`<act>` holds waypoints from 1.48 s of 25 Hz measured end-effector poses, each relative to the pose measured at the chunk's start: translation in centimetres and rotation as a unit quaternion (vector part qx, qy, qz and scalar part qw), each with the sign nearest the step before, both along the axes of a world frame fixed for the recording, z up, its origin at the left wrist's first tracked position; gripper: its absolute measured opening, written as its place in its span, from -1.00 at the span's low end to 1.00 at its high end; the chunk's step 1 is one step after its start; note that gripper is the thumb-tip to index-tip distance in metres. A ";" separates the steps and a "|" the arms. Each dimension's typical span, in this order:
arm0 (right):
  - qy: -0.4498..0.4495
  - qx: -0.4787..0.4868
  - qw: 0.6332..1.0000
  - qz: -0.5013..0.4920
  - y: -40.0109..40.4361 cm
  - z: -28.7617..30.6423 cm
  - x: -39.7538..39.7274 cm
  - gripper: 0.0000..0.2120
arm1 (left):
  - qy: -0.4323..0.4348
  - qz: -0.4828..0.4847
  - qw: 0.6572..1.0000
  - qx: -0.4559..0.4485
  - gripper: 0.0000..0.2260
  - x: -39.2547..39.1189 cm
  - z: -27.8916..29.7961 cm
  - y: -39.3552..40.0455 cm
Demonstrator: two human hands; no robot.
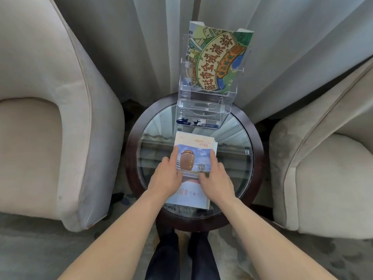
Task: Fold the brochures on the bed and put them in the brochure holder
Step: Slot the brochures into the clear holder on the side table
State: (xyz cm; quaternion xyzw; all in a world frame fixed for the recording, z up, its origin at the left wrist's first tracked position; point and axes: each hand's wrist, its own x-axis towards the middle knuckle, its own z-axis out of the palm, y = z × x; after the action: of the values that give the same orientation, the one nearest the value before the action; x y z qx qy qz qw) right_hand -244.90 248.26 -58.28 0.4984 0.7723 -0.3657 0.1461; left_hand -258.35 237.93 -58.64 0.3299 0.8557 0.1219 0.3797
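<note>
A folded brochure with a brown jar picture [192, 158] lies on top of a small stack on the round glass table [232, 150]. A cream brochure [193, 140] peeks out beneath it at the far end. My left hand [167, 176] grips the top brochure's left edge, and my right hand [216, 178] grips its right edge, thumbs on the cover. Behind the stack stands a clear tiered brochure holder [203, 104]. A green illustrated brochure [218, 59] sits upright in its top tier.
Beige armchairs stand on both sides, one on the left [50, 128] and one on the right [323, 168]. Pale curtains [141, 47] hang behind the table. My legs in dark trousers [181, 259] are just below the table's dark wooden rim [129, 158].
</note>
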 end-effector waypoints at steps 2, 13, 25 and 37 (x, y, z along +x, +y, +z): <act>-0.011 -0.005 1.000 0.007 0.3 -0.7 -0.1 -0.23 | 0.007 -0.009 1.000 -0.008 -0.31 0.1 -0.6 0.4; -0.030 0.201 0.950 0.236 -1.2 -2.4 0.5 -0.35 | 0.208 -0.229 0.951 -0.017 -0.36 1.9 -2.8 0.6; -0.038 0.154 0.962 0.224 -0.3 -3.2 0.2 -0.35 | 0.113 -0.106 0.987 0.036 -0.52 1.0 -2.1 2.2; 0.001 0.068 0.997 -0.021 1.0 -1.6 -0.2 -0.32 | 0.040 0.034 0.999 -0.006 -0.45 1.4 0.3 2.7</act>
State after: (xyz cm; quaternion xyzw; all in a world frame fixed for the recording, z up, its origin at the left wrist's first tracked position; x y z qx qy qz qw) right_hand -245.08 249.28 -59.83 0.5228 0.7849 -0.3159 0.1036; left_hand -256.92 240.64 -58.30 0.3029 0.8817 0.1161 0.3425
